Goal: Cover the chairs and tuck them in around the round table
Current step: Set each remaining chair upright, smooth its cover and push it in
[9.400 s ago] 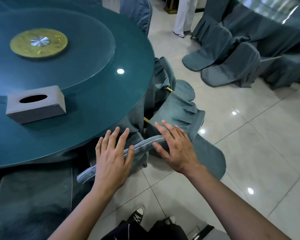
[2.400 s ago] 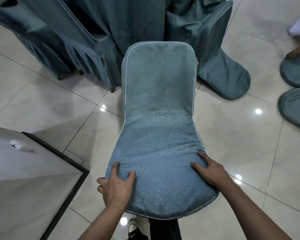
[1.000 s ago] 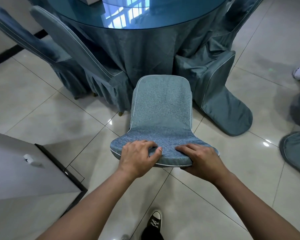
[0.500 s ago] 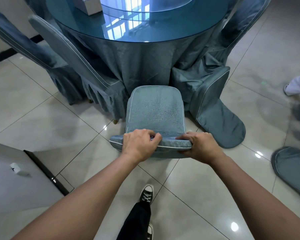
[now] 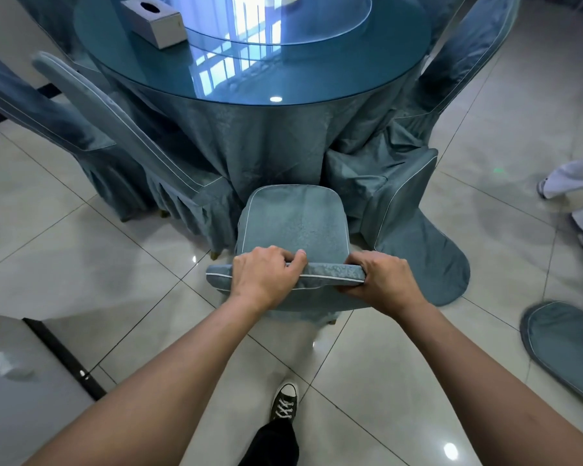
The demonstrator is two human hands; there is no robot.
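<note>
Right now both hands grip the top edge of the backrest of a chair in a blue-grey patterned fabric cover with white piping (image 5: 293,227). The left hand (image 5: 264,275) curls over the edge from above, fingers wrapped onto the front face; the right hand (image 5: 379,280) clamps the right end of the same edge, thumb side underneath. The chair faces the round table draped in teal cloth under a glass top (image 5: 259,75), its seat just short of the hanging tablecloth (image 5: 259,142), in the gap between a covered chair on the left (image 5: 169,169) and a half-dressed chair on the right (image 5: 394,200).

The step in hand looks like sliding this chair in under the tabletop. Several things could spoil it. The right-hand neighbour's cover trails loosely across the pale tiled floor (image 5: 65,250), close to the moving chair's right side; a push slightly off line could catch that slack cloth under a leg and drag or bunch it. The gap between the neighbours is narrow, so a skewed push may knock either one. The tablecloth could be pushed in and wrinkled by the seat front. Pulling hard on the gripped fabric instead of the frame beneath might shift the cover askew. The glossy tiles may let the legs skid further than meant. A grey tissue box (image 5: 154,23) sits on the tabletop, well clear.
</note>
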